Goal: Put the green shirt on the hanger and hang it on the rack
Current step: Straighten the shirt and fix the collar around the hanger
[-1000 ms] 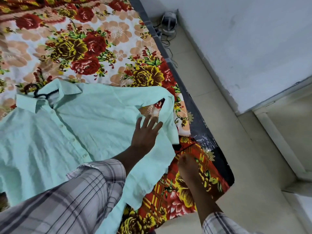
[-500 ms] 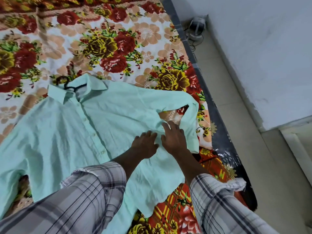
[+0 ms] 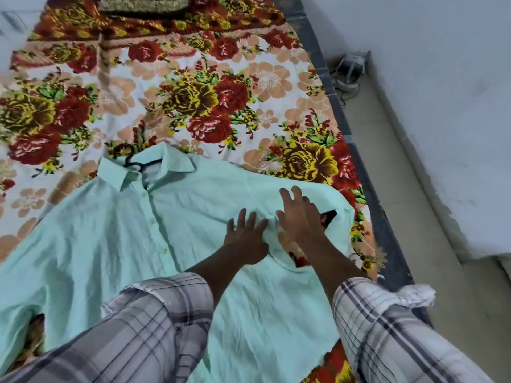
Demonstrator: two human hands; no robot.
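Both the left hand (image 3: 244, 239) and right hand (image 3: 300, 217) lie flat with fingers straight on the pale green cotton shirt (image 3: 116, 244), whose collar shows a black hanger hook (image 3: 130, 158), atop a floral bedsheet (image 3: 207, 92).

No text, label, brand, number or sign can be read. The shirt (image 3: 177, 244) shows plain cloth with no visible tag, the bed sheet (image 3: 249, 87) carries only a flower print, and the device (image 3: 349, 69) on the floor by the wall is too small and blurred to tell.
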